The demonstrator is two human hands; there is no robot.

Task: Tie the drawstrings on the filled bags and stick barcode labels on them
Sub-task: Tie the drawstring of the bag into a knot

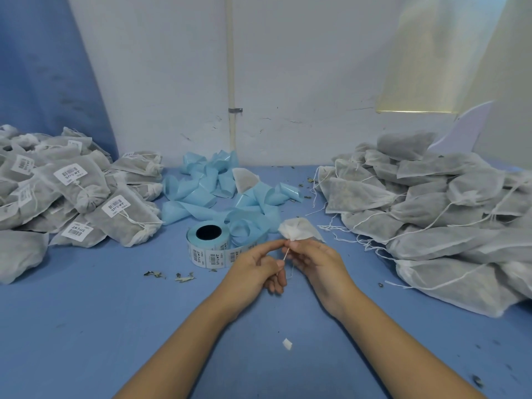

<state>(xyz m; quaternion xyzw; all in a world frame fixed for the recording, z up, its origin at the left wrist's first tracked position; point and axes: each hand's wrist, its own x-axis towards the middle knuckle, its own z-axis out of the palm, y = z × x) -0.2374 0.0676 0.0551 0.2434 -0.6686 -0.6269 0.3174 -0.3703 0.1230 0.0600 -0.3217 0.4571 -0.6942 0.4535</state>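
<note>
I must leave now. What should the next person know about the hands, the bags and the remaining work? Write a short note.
Left grip: pinches the drawstring of one bag.
Right grip: holds that bag at its gathered neck, above the table.
Done: pile of tied, labelled bags on the left.
Left: finish this tie and label this bag, then work through the unlabelled bags piled on the right, strings loose.
Label roll stands just beyond the grips, peeled blue backing behind it.

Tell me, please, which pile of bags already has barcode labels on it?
The pile on the left: its bags carry white barcode stickers and have tied necks. The pile on the right shows loose drawstrings and no stickers.
</note>
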